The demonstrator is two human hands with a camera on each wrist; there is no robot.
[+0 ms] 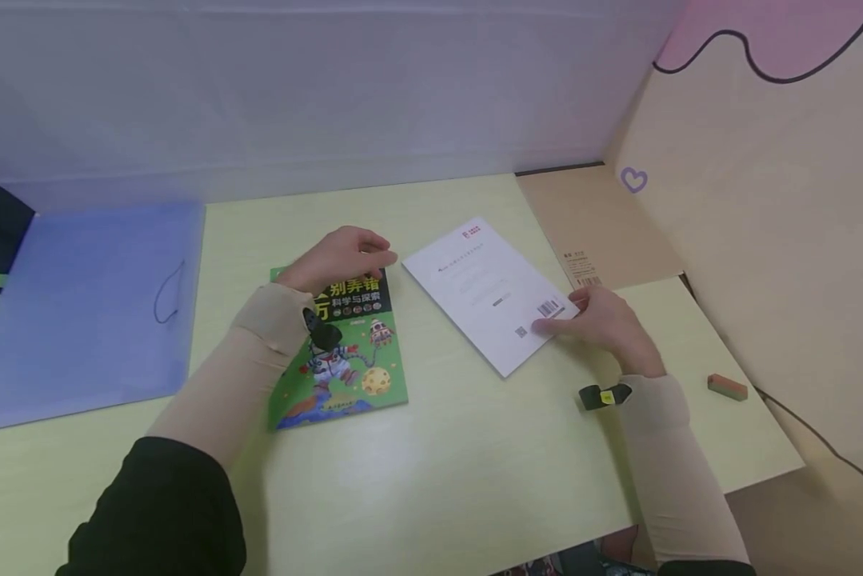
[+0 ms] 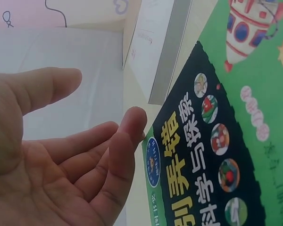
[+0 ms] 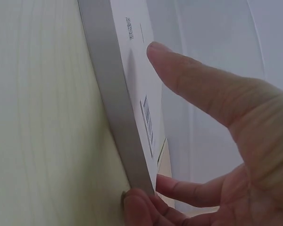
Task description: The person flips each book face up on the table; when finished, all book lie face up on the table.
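Note:
A green picture book [image 1: 352,368] with an astronaut cover lies flat on the pale yellow table [image 1: 474,464]. My left hand [image 1: 341,256] hovers over its top edge, fingers loosely bent and holding nothing; in the left wrist view the left hand [image 2: 85,160] is next to the green book's [image 2: 226,141] title. To the right lies a white book [image 1: 485,284], back cover up, with its barcode near my right hand [image 1: 604,320]. In the right wrist view my right hand [image 3: 217,141] has its thumb over the cover of the white book [image 3: 132,70] and its fingertips at the near corner edge.
A translucent blue folder [image 1: 85,296] lies at the table's left. A brown kraft booklet [image 1: 597,228] sits at the back right. A small orange eraser [image 1: 728,387] lies near the right edge. A beige partition wall [image 1: 762,240] bounds the right side.

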